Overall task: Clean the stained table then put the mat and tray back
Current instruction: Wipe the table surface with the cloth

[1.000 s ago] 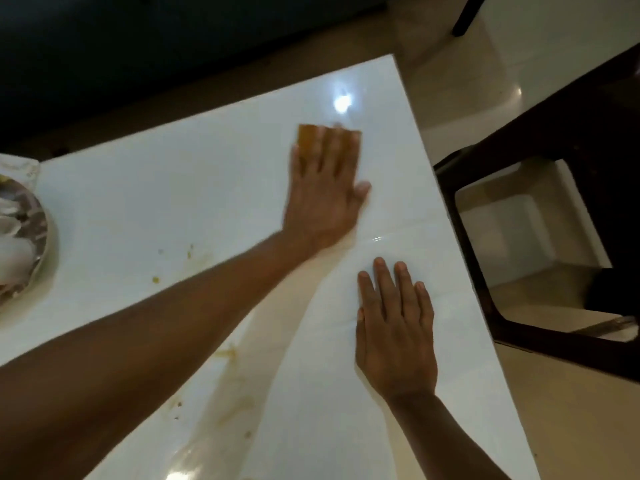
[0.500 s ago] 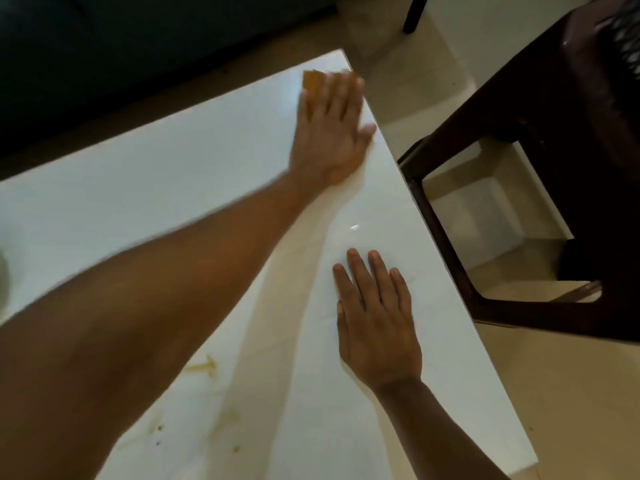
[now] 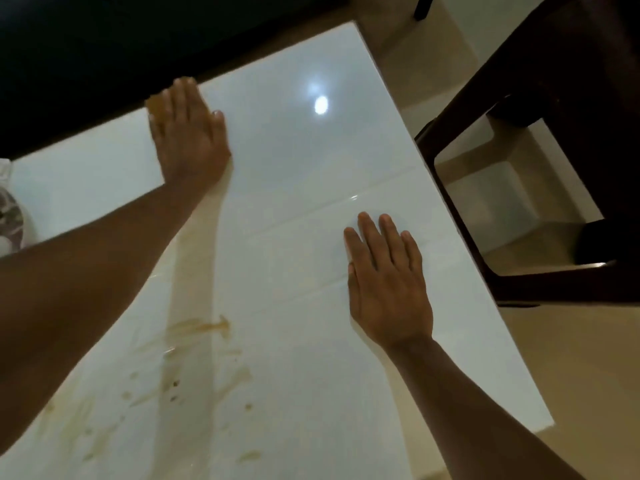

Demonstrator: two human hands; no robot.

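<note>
Since half a second ago, the left hand point(image 3: 188, 133) has slid the orange sponge point(image 3: 156, 109) leftward along the far edge. Nearest, behind that wrist, brown stains point(image 3: 204, 327) remain unwiped and could get smeared by the forearm. The right hand point(image 3: 388, 275) lies flat, fingers straight, on the surface point(image 3: 294, 150). Farther out, the left's straight fingers press the sponge at the rim, where it could slip off.
</note>
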